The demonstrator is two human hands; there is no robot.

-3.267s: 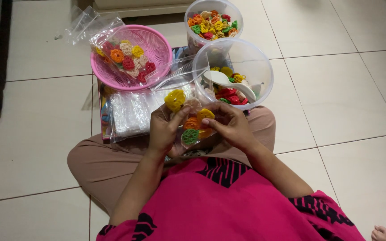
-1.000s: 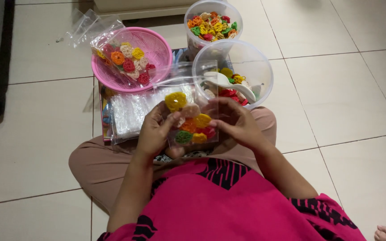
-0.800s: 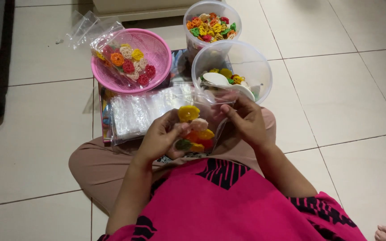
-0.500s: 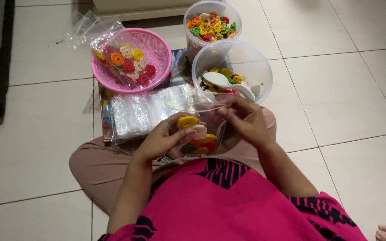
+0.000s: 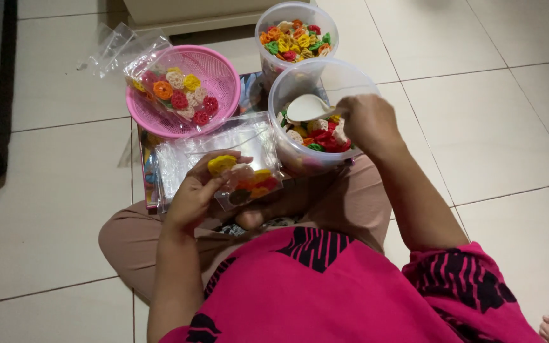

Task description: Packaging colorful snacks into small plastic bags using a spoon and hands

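I sit on a tiled floor. My left hand [image 5: 197, 190] holds a small clear plastic bag [image 5: 249, 181] partly filled with colourful flower-shaped crackers, low over my lap. My right hand [image 5: 366, 121] reaches into the near clear plastic tub [image 5: 287, 147] and grips the handle of a white scoop [image 5: 306, 108] that rests on red, green and cream crackers inside.
A second clear tub [image 5: 295, 32] full of crackers stands behind the first. A pink basket [image 5: 220, 79] holds a filled bag [image 5: 173, 92]. A stack of empty clear bags [image 5: 189, 155] lies on a board before my knees. More empty bags [image 5: 112, 44] lie at the back left.
My right hand has let go of the bag's mouth and moved up into the near tub onto the scoop. The left hand has lowered the bag to the left.
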